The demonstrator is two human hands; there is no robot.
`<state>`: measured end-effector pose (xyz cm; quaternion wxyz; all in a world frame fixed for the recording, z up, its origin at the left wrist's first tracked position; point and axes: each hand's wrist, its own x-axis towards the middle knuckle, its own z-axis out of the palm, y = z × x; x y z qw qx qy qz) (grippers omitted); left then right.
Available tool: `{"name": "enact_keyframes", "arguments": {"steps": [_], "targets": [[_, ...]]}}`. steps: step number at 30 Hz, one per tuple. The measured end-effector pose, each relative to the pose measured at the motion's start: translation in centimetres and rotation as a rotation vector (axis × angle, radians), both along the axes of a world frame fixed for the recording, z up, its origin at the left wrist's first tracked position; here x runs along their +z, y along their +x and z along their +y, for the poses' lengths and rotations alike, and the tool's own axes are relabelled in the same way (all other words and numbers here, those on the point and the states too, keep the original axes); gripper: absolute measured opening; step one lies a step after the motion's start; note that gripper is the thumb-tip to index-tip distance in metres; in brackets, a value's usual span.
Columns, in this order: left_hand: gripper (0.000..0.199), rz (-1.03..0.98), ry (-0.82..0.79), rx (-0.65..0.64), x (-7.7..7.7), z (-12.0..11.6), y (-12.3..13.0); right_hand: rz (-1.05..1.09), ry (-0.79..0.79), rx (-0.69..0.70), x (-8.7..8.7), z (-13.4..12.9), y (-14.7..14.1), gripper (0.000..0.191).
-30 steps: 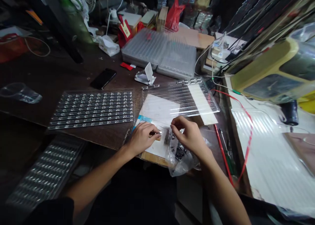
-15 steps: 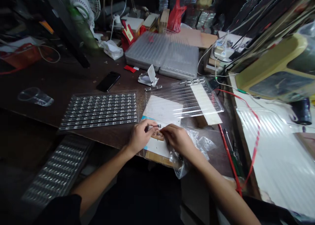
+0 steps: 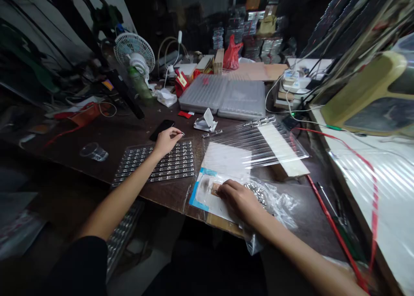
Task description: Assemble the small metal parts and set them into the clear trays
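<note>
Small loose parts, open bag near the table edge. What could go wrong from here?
The left hand seems to pinch something tiny above the tray of metal parts; a slip could drop it among the rows, possibly into the wrong pocket. The clear plastic bag of loose metal parts lies beside the right hand and droops over the table edge; a nudge might spill parts onto the floor.
</note>
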<state>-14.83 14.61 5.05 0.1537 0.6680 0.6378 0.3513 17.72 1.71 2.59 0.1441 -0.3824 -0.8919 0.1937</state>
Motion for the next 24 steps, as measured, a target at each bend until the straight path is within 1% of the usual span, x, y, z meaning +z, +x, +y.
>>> {"name": "enact_keyframes", "arguments": {"steps": [3, 6, 9, 12, 14, 16, 18, 20, 21, 24], "targets": [[0.019, 0.083, -0.058, -0.058, -1.0, 1.2, -0.2, -0.145, 0.138, 0.042, 0.1, -0.5, -0.2, 0.018], [0.016, 0.168, -0.080, -0.109, -1.3, 1.7, -0.1, -0.228, 0.181, 0.082, 0.2, -0.8, -0.7, 0.018], [0.016, 0.267, -0.075, -0.114, -1.0, 1.9, -0.3, -0.200, 0.101, 0.080, 1.0, -0.6, -0.6, 0.021], [0.015, 0.356, -0.075, -0.098, -0.4, 1.8, -0.7, -0.067, -0.045, 0.047, 2.8, -0.2, 0.9, 0.028], [0.014, 0.405, -0.084, -0.092, 0.0, 1.6, -1.0, 0.009, -0.142, 0.031, 4.2, 0.0, 2.7, 0.025], [0.015, 0.447, -0.089, -0.078, 0.6, 1.5, -0.8, -0.002, -0.224, -0.019, 5.1, 0.0, 4.5, 0.015], [0.018, 0.480, -0.088, -0.073, 1.1, 1.7, 0.0, -0.084, -0.265, -0.100, 5.2, -0.1, 5.9, 0.008], [0.021, 0.501, -0.091, -0.101, 1.4, 2.1, 1.7, -0.168, -0.268, -0.162, 4.6, -0.2, 6.6, 0.011], [0.023, 0.508, -0.094, -0.124, 1.4, 2.4, 2.8, -0.194, -0.276, -0.162, 4.3, -0.2, 6.7, 0.012], [0.027, 0.524, -0.099, -0.174, 1.2, 3.4, 6.3, -0.205, -0.346, -0.101, 3.5, -0.1, 6.5, 0.015]]}}
